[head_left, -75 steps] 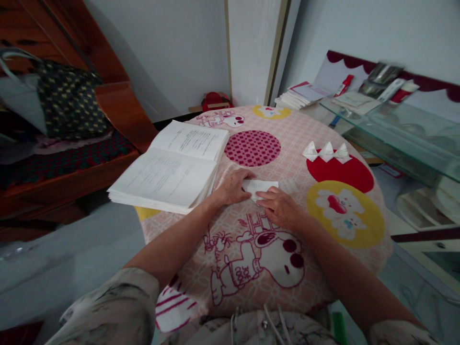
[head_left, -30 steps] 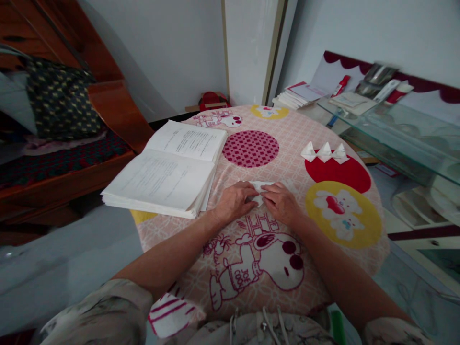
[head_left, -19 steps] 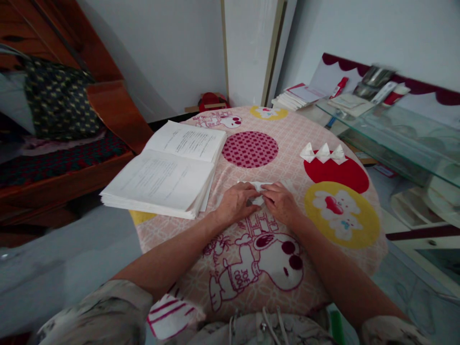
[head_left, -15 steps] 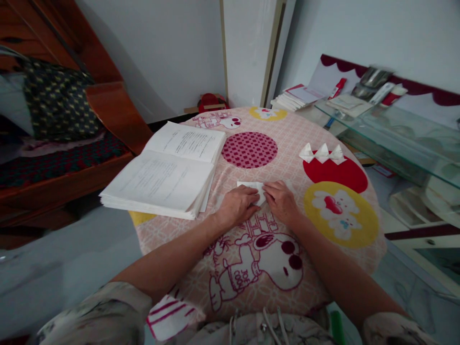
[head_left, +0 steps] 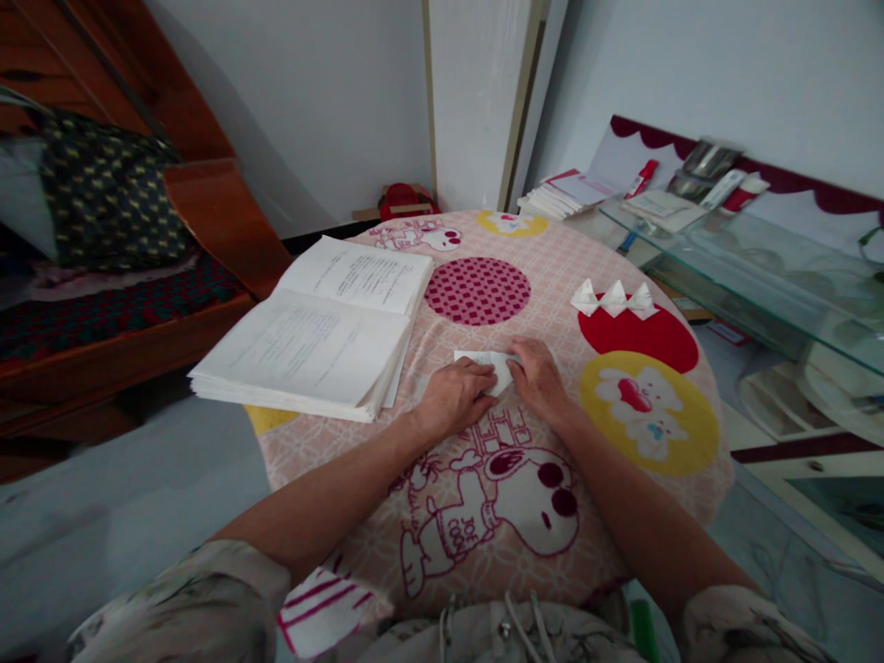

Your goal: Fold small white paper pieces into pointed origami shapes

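Observation:
A small folded piece of white paper (head_left: 502,376) lies on the patterned tablecloth in front of me. My left hand (head_left: 454,394) presses on its left part, fingers bent and close together. At the paper's right edge, my right hand (head_left: 542,379) has thumb and fingers closed on it, and that edge looks slightly raised. Fingers cover parts of the paper, so its full shape is hidden. Further right, three pointed folded paper pieces (head_left: 613,300) stand in a joined-looking row by the red circle of the cloth.
An open thick book (head_left: 304,345) with printed pages lies on the left of the round table (head_left: 552,244). Beyond the right edge is a glass shelf (head_left: 746,267) with a red-capped tube and metal containers. A wooden bench (head_left: 227,212) with a dark patterned bag (head_left: 110,198) stands at left.
The fingers of my right hand have shifted slightly up and are more bent at the paper's right edge. My left hand stays almost in place. The view has turned slightly.

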`<state>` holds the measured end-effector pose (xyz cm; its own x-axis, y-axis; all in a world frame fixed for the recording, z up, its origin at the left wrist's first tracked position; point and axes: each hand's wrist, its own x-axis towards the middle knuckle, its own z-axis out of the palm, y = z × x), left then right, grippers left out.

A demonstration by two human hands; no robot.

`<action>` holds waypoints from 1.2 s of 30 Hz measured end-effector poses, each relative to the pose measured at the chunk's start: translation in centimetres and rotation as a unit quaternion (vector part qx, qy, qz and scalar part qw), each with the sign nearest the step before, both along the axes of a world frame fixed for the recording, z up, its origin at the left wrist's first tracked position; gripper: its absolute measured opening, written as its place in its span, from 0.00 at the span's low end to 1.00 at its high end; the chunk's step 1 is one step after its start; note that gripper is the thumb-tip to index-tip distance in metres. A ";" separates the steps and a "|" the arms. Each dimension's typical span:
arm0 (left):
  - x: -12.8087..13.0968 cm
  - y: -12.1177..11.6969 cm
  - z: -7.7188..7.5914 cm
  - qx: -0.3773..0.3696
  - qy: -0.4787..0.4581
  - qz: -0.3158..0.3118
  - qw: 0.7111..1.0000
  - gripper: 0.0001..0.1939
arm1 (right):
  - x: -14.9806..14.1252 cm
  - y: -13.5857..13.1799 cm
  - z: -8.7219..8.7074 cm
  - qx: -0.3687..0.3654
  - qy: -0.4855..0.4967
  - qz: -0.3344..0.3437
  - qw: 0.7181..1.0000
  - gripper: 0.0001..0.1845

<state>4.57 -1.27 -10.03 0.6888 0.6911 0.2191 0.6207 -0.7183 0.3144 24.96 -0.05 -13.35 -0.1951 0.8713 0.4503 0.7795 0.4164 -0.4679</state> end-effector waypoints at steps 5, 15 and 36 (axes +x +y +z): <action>0.0 0.1 -0.2 0.010 0.001 0.002 1.000 0.08 | 0.1 0.3 0.1 -0.021 -0.024 0.003 0.999 0.14; 0.0 0.2 -0.5 0.012 0.007 0.003 1.000 0.08 | 0.2 0.4 -0.1 0.019 0.003 0.009 1.000 0.13; 0.1 0.0 0.0 0.005 0.024 0.001 1.000 0.09 | -0.7 1.8 -0.3 -0.012 -0.008 0.055 0.998 0.13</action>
